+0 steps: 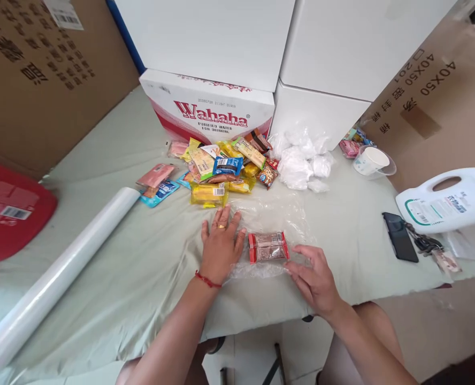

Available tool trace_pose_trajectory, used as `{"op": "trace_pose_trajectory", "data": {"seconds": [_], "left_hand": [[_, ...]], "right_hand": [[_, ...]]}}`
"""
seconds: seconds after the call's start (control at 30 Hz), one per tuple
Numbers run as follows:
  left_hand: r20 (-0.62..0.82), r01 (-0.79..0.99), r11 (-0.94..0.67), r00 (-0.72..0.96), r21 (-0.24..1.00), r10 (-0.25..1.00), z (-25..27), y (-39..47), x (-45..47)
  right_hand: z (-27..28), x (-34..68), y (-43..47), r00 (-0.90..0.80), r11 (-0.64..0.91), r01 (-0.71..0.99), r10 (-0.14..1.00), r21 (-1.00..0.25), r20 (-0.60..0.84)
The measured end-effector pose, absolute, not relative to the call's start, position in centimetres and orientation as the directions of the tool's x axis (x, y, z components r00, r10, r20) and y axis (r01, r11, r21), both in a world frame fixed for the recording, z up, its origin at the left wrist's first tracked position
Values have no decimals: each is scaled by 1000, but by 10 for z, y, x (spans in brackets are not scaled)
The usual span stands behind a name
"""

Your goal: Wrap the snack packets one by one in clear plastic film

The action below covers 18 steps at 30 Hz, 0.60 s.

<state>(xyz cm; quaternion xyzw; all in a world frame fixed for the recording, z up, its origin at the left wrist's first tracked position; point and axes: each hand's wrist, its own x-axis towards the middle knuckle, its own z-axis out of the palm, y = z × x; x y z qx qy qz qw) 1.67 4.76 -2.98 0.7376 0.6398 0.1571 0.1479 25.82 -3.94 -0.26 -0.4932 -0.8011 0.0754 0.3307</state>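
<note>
A small snack packet (268, 247) with red ends and a brown middle lies on a clear plastic sheet or bag (288, 211) near the front of the table. My left hand (221, 243) rests flat on the plastic's left side, fingers spread, just left of the packet. It wears a ring and a red bracelet. Close to the packet's right end is my right hand (315, 275), its thumb and forefinger apart. The thumb tip is by the plastic's edge; whether it touches is unclear. Beyond my left hand lies a pile of wrapped snacks (209, 193).
White bundled plastic bags (301, 163) lie behind, before a Wahaha carton (213, 109) and white boxes. A plastic film roll (61, 283) and a red object (13, 214) are left. A white jug (450, 198), phone (400, 237), keys and cup (370, 161) are right.
</note>
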Motion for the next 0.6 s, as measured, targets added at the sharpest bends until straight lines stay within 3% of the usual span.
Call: {"op": "trace_pose_trajectory", "data": {"seconds": [0.23,0.47,0.6], "left_hand": [[42,839,-94,85,535,995,-31,50,12],[135,591,-115,11,798,991,-18,44,-17],[80,509,-180,212,842,974,-6,30,-38]], "right_hand": [[16,256,23,-396,379,702,911,-603,113],[1,241,52,-362,143,598,926,-788,-107],[-8,244,47,-315,86,583,940,-808,-127]]}}
